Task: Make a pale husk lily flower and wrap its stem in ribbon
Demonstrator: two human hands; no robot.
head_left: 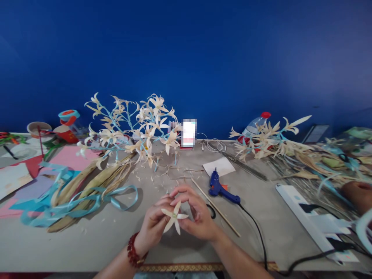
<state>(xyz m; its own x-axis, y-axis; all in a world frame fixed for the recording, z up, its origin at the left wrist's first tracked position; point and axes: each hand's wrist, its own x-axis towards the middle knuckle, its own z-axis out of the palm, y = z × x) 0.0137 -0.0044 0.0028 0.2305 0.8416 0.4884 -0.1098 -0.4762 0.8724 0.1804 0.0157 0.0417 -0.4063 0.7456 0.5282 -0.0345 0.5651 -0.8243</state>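
A cream, five-petalled craft flower [174,217] faces me, low over the near part of the table. My left hand [155,219], with a red bead bracelet at the wrist, is closed on the flower from the left; its stem is hidden. Curled round the other side, my right hand [197,217] has its thumb at the right petal. Its fingertips meet the left hand's fingers behind the flower. A blue glue gun [222,188] lies to the right of my hands, and a thin wooden stick [216,207] lies between them and it.
Branches of similar flowers [158,124] stand at the back, with another bunch [270,139] at right. Blue ribbon [87,209] and dried husks [95,186] lie left. A white power strip [308,221] with black cables sits right, near another person's hand [356,195]. A lit phone [188,133] stands behind.
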